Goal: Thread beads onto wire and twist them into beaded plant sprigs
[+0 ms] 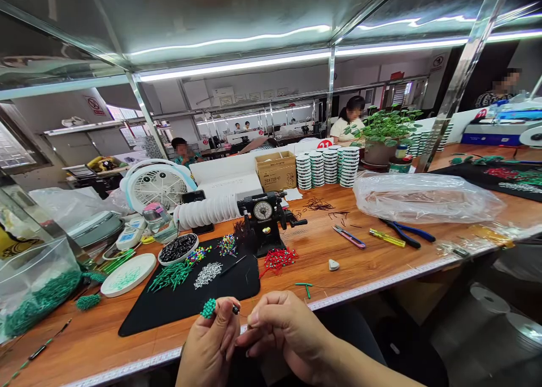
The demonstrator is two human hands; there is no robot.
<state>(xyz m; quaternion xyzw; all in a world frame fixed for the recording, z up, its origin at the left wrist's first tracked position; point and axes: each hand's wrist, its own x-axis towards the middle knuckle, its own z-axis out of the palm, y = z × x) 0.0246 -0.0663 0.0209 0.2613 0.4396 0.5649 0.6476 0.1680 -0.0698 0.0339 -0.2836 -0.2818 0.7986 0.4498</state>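
Note:
In front of the table edge, my left hand is closed around a green beaded cluster, which shows between thumb and fingers. A small black bead sticks out on the other side of the thumb. Close beside it, my right hand is pinched, thumb against fingertips; whatever lies in that pinch is too small to make out. Beyond my hands is a black mat with green tubes, clear beads, multicoloured beads and a bowl of black beads.
A black hand-crank winder stands behind the mat, with red beaded pieces near its base. Thread snips, a yellow-handled tool and blue-handled pliers lie to the right. A white plate and fan are left.

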